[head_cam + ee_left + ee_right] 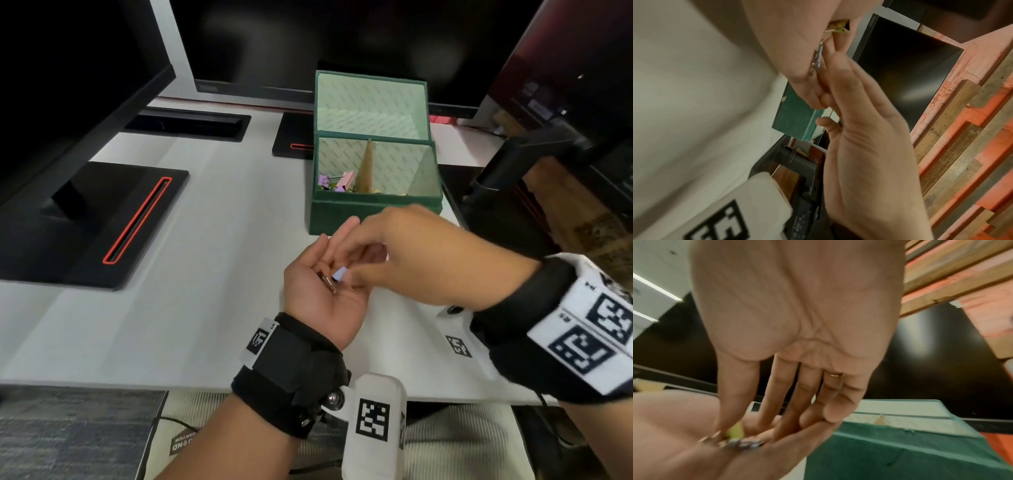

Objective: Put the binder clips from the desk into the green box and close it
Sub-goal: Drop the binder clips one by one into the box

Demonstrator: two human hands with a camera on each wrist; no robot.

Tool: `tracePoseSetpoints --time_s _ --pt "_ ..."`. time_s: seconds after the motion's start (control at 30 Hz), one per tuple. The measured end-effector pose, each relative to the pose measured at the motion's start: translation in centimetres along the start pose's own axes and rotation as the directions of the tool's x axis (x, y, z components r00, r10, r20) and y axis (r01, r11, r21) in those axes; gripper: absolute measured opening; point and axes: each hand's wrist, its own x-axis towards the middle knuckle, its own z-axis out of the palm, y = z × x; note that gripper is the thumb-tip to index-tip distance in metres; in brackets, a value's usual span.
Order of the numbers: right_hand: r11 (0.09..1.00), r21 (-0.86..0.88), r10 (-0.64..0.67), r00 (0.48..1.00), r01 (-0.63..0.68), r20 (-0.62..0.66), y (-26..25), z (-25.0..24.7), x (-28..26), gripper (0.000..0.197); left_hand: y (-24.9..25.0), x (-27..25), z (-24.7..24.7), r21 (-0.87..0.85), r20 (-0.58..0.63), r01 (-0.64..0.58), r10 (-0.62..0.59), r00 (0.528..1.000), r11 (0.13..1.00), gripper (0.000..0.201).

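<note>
So the binder clips are split up right now: a few sit in the cupped left hand (322, 291), where I can make out a pale blue clip (339, 274) and some metal wire handles, and the right wrist view shows a yellow-green clip (735, 431) there too. How many exactly, can't tell, it's blurry. The right hand (407, 255) reaches over the left palm with its fingertips pinching at the yellow-green one. The left hand is palm up, fingers loosely spread, just carrying the clips.

Both hands hover right in front of the green box (373, 212), nearly touching its front wall. The box is open, its lid (371, 99) standing up behind it. Inside the box, at its left front corner, lie more clips (334, 181), purple and pink, next to a brown cardboard divider (366, 168) that stands upright in the middle.

The box sits on the white counter (205, 274). Left of the box are black monitor stands (113, 222) with red trim, and dark monitors (308, 37) rise behind it.
</note>
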Motion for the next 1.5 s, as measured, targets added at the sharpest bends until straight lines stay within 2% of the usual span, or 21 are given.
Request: tracePoseSetpoints --time_s 0.07,0.13,0.3,0.33,0.4,0.43,0.5,0.57,0.6,0.63,0.73,0.77,0.9,0.93,1.0,1.07,1.1,1.23,1.33,1.43,1.5 --pt "0.991 -0.130 -0.018 1.000 0.021 0.025 -0.1 0.9 0.0 0.020 -0.1 0.0 -0.1 0.002 -0.003 0.009 -0.009 1.000 1.000 0.042" --pt "0.984 -0.180 -0.010 1.000 0.010 0.001 -0.3 1.3 0.0 0.014 -0.1 0.0 -0.2 0.013 0.004 0.021 -0.021 1.000 1.000 0.045" --pt "0.997 -0.074 0.019 0.999 -0.017 0.025 -0.7 0.9 -0.4 0.012 -0.1 0.0 -0.3 0.008 0.007 0.027 -0.027 1.000 1.000 0.044" --pt "1.000 -0.016 0.023 1.000 -0.023 -0.005 -0.5 0.5 -0.3 0.012 0.0 0.0 -0.2 -0.004 0.010 0.023 -0.023 1.000 1.000 0.042" --pt "0.991 0.125 0.060 0.980 -0.036 -0.191 0.5 -0.4 0.2 0.014 0.0 0.0 -0.1 -0.004 0.013 0.003 -0.003 1.000 1.000 0.043" --pt "0.983 0.179 0.101 0.942 -0.044 -0.319 1.2 -1.0 0.6 0.014 0.1 0.0 -0.1 0.012 0.025 0.008 -0.008 1.000 1.000 0.044" --pt "0.968 0.239 0.197 0.824 -0.077 -0.532 2.8 -1.9 1.7 0.014 0.1 -0.3 0.1 0.040 0.038 0.039 -0.041 0.998 0.998 0.041" --pt "0.957 0.262 0.271 0.718 -0.127 -0.641 4.6 -2.4 2.7 0.013 0.0 -0.5 0.3 0.052 0.047 0.066 -0.069 0.997 0.996 0.039" --pt "0.953 0.261 0.292 0.693 -0.154 -0.659 5.3 -2.5 3.1 0.013 -0.1 -0.5 0.3 0.052 0.054 0.075 -0.077 0.996 0.996 0.039" --pt "0.949 0.255 0.311 0.696 -0.187 -0.647 6.1 -2.5 3.4 0.012 -0.1 -0.6 0.4 0.053 0.060 0.079 -0.082 0.995 0.995 0.039" --pt "0.931 0.145 0.361 0.800 -0.334 -0.480 6.8 -2.0 3.5 0.006 0.0 -0.6 0.4 0.056 0.061 0.084 -0.087 0.994 0.995 0.039" --pt "0.934 0.101 0.350 0.820 -0.343 -0.452 6.5 -1.7 3.3 0.008 0.1 -0.5 0.3 0.054 0.056 0.082 -0.085 0.995 0.995 0.039" --pt "0.986 0.128 0.154 0.873 -0.106 -0.463 2.7 -1.3 1.8 0.010 0.2 -0.1 0.1 0.050 0.022 0.036 -0.038 0.999 0.998 0.040" --pt "0.987 0.149 0.117 0.909 -0.062 -0.399 1.7 -1.1 1.3 0.009 0.1 0.1 0.0 0.055 0.011 0.017 -0.018 1.000 0.998 0.042" --pt "0.990 0.131 0.073 0.980 -0.049 -0.184 0.2 -0.4 0.6 0.010 0.0 0.4 -0.1 0.068 0.000 0.000 0.000 1.000 0.998 0.044" --pt "0.995 0.088 0.047 0.999 -0.045 -0.013 -0.3 0.6 0.3 0.018 -0.1 0.5 -0.1 0.083 -0.008 0.018 -0.017 1.000 0.996 0.045" --pt "0.997 0.070 0.043 0.999 -0.044 0.014 -0.4 1.2 0.3 0.021 -0.1 0.5 -0.2 0.096 -0.016 0.025 -0.023 1.000 0.995 0.044" --pt "0.994 0.090 0.063 0.995 -0.055 -0.083 -0.6 2.7 0.3 0.017 -0.2 0.4 -0.7 0.147 -0.063 0.037 -0.028 0.998 0.989 0.037" --pt "0.992 0.103 0.082 0.991 -0.071 -0.105 -0.7 3.0 0.3 0.017 -0.6 0.4 -0.9 0.219 -0.083 0.030 -0.012 0.996 0.975 0.032" --pt "0.981 0.178 0.106 0.987 -0.083 -0.125 -0.1 1.6 0.4 0.019 -0.5 0.0 0.1 0.369 -0.012 -0.076 0.087 0.996 0.926 0.034" --pt "0.965 0.245 0.164 0.950 -0.098 -0.266 1.0 -0.3 0.8 0.019 0.4 -0.1 1.1 0.544 0.060 -0.202 0.202 0.977 0.814 0.029"
